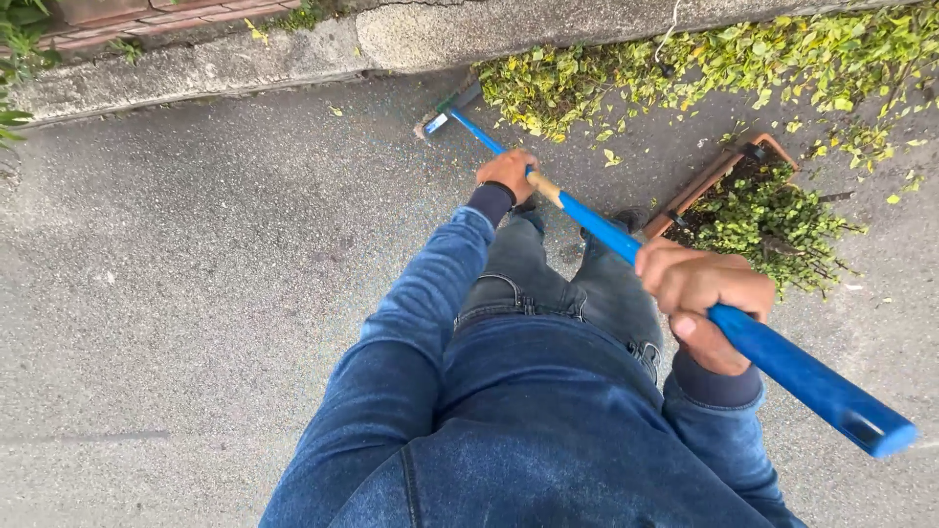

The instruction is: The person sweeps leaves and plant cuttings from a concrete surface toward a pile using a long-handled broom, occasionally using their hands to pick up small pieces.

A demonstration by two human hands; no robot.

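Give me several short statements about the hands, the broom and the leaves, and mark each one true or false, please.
1. Both hands grip the blue broom handle. True.
2. The left hand is nearer the broom head than the right hand. True.
3. The dustpan is empty. False: green clippings fill it.
4. The loose leaves lie along the kerb. True.
5. The person wears gloves. False: both hands are bare.

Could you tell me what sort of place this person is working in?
Probably an outdoor paved lane or driveway beside a garden edge: rough asphalt, a concrete kerb, and cut green leaves strewn about. Both hands hold a blue broom handle near a leaf-filled dustpan.
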